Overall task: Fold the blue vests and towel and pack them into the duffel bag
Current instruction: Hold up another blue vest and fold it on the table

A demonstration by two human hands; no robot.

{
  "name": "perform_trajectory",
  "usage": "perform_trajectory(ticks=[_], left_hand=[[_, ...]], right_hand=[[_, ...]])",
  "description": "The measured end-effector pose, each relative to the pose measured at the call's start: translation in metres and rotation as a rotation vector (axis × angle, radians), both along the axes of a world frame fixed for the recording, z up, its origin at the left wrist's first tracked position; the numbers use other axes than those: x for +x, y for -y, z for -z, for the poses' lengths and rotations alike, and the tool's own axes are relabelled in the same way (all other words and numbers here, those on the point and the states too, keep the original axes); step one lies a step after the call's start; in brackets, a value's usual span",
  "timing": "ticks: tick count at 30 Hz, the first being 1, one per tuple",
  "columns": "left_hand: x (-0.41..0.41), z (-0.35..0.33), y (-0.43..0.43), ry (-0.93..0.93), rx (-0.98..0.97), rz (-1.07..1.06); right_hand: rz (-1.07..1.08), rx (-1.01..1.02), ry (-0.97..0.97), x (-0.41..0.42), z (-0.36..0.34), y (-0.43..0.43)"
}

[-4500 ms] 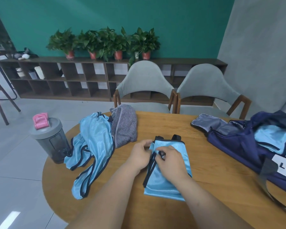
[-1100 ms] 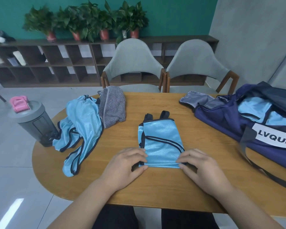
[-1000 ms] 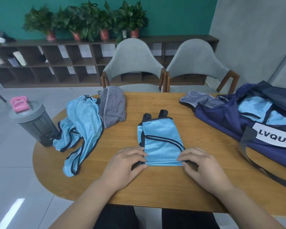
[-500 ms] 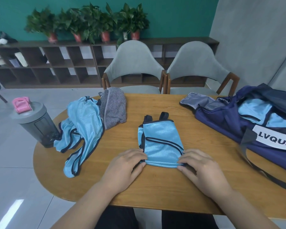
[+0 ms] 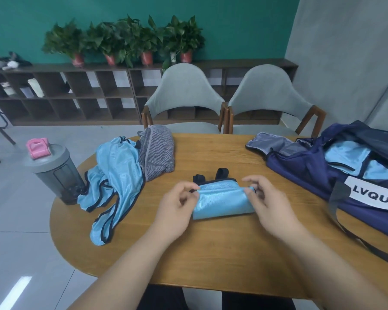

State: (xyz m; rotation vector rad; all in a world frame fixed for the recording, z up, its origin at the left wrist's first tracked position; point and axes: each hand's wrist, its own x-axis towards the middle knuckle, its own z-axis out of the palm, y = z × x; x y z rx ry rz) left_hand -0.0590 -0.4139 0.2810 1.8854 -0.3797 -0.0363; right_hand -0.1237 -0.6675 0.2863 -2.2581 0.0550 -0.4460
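Note:
A light blue vest [image 5: 222, 198] lies folded in half on the round wooden table [image 5: 222, 253], its black shoulder straps poking out at the far side. My left hand [image 5: 177, 209] pinches the fold's left corner and my right hand [image 5: 264, 202] pinches its right corner. An unfolded blue vest [image 5: 114, 182] is crumpled at the table's left, with a grey striped towel [image 5: 158, 151] beside it. The navy duffel bag [image 5: 323, 175] lies open at the right with blue fabric [image 5: 349, 157] inside.
A grey shaker bottle [image 5: 56, 171] with a pink lid clip stands at the table's left edge. Two grey chairs [image 5: 184, 95] are pushed in at the far side. A low shelf [image 5: 65, 92] with potted plants lines the green wall.
Both hands took the vest's near edge and brought it up and away over the far half, so the vest is now about half as long.

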Motion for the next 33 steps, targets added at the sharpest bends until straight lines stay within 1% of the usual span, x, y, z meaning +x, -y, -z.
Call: perform_trajectory(ticks=[2,4,6,7,11,15,18,21,24,26,27,28,29,30,31,32,33], left_hand=[[0.02,-0.009,0.012,-0.092,-0.012,-0.089],[0.038,-0.013,0.021,-0.169,-0.029,-0.145],[0.051,-0.011,0.025,-0.235,-0.051,-0.137],[0.056,-0.009,0.026,-0.247,-0.03,-0.123],[0.067,0.006,0.025,-0.252,0.174,-0.114],[0.07,0.009,0.026,-0.244,0.226,-0.118],[0.07,0.009,0.026,-0.227,0.302,-0.085],[0.073,0.007,0.027,-0.237,0.305,-0.073],[0.072,0.006,0.03,-0.208,0.353,-0.096],[0.066,0.007,0.035,-0.115,0.465,-0.157],[0.062,0.009,0.036,0.003,0.547,-0.209],[0.057,0.012,0.038,0.172,0.605,-0.246],[0.052,0.015,0.041,0.357,0.616,-0.235],[0.046,0.017,0.044,0.519,0.589,-0.166],[0.04,0.02,0.048,0.638,0.575,-0.061],[0.034,0.024,0.051,0.692,0.595,0.047],[0.029,0.031,0.052,0.686,0.637,0.127]], right_hand=[[0.051,0.01,-0.072,0.029,-0.004,0.0],[0.091,-0.036,-0.141,0.055,-0.004,0.0],[0.11,-0.109,-0.177,0.074,0.001,0.0],[0.115,-0.143,-0.193,0.081,0.005,0.0],[0.119,-0.241,-0.273,0.095,0.026,0.001],[0.126,-0.244,-0.183,0.089,0.037,-0.003],[0.14,-0.289,-0.136,0.082,0.041,-0.005],[0.128,-0.342,-0.17,0.083,0.039,-0.005],[0.1,-0.433,-0.271,0.085,0.034,-0.005],[0.107,-0.527,-0.358,0.088,0.03,-0.006],[0.113,-0.555,-0.395,0.089,0.028,-0.007],[0.118,-0.576,-0.426,0.09,0.028,-0.008],[0.124,-0.592,-0.448,0.091,0.028,-0.01],[0.129,-0.607,-0.455,0.092,0.029,-0.011],[0.133,-0.616,-0.451,0.092,0.03,-0.012],[0.137,-0.614,-0.443,0.092,0.032,-0.014],[0.144,-0.603,-0.434,0.091,0.035,-0.015]])
